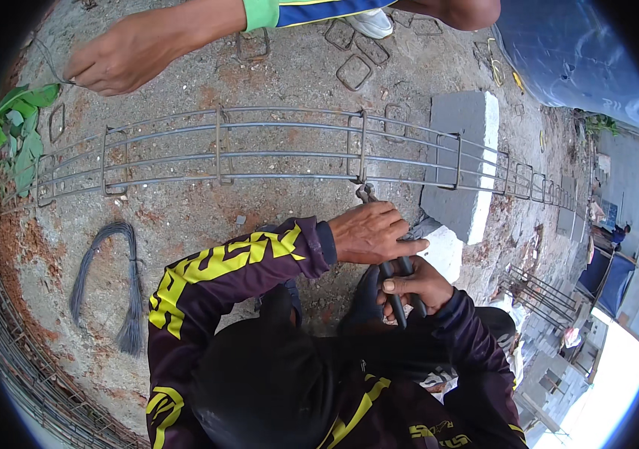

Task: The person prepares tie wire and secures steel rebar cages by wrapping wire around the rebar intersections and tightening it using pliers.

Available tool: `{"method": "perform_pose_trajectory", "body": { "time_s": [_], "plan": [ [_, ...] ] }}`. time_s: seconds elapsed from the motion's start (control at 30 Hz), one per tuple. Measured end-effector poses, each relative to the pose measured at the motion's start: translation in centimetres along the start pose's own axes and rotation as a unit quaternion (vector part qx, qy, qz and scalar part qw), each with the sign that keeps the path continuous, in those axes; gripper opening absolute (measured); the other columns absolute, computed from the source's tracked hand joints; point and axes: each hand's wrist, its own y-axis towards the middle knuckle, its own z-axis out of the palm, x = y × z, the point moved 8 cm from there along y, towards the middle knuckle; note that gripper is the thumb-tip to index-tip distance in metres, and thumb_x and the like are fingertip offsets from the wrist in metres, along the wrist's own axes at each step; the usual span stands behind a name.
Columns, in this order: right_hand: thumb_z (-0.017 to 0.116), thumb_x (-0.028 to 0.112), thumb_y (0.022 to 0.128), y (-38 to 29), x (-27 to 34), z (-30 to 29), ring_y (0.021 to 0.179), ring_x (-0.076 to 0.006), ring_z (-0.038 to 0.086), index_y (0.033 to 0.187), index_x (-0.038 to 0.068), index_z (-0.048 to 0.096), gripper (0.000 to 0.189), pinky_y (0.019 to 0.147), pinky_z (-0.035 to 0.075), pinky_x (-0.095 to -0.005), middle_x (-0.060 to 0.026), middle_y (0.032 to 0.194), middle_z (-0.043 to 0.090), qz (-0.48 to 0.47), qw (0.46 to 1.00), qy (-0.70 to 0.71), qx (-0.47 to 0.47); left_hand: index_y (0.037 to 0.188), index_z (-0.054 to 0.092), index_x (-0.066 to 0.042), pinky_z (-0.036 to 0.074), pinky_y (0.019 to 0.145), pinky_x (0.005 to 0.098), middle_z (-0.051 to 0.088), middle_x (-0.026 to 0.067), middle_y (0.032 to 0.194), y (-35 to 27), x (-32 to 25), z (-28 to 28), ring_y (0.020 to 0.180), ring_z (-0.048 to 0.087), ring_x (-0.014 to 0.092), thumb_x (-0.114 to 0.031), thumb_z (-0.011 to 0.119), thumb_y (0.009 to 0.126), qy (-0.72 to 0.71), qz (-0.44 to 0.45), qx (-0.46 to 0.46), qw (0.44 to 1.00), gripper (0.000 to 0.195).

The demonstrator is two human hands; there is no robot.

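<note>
A rebar cage of long thin bars and square stirrups runs across the view. A pair of tying pincers has its jaws at the lower corner of one stirrup, where it meets the nearest long bar. My left hand is curled over the pincers below the jaws, its index finger extended to the right. My right hand is closed around the long dark handles, lower down. The exact contact of the jaws with any tie wire is too small to tell.
A co-worker's hand holds thin wire above the cage. A bent bundle of tie wire lies at left. A grey block is under the cage. Loose stirrups lie beyond; more rebar curves along the lower left.
</note>
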Motion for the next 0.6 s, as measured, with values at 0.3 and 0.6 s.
{"method": "perform_pose_trajectory", "body": {
  "time_s": [0.3, 0.6],
  "plan": [
    [0.072, 0.022, 0.08, -3.8, 2.9, -0.6, 0.069, -0.0405, 0.063, 0.098, -0.003, 0.051, 0.037, 0.063, 0.05, -0.0467, -0.0192, 0.071, 0.062, -0.204, 0.646, -0.592, -0.437, 0.14, 0.049, -0.019, 0.048, 0.079, 0.0364, 0.063, 0.0083, 0.082, 2.7, 1.0, 0.8, 0.078, 0.063, 0.021, -0.016, 0.051, 0.089, 0.022, -0.089, 0.122, 0.988, 0.051],
    [0.073, 0.01, 0.084, 0.5, -2.0, -2.2, 0.055, -0.0113, 0.046, 0.096, 0.003, 0.051, 0.026, 0.047, 0.036, -0.0298, -0.0021, 0.067, 0.047, -0.019, 0.995, -0.051, -0.088, 0.147, 0.031, -0.033, 0.023, 0.117, 0.0562, 0.055, 0.0027, 0.117, -0.9, -1.6, -0.5, 0.12, 0.051, 0.026, -0.03, 0.054, 0.088, 0.124, -0.062, -0.134, 0.981, 0.063]
  ]
}}
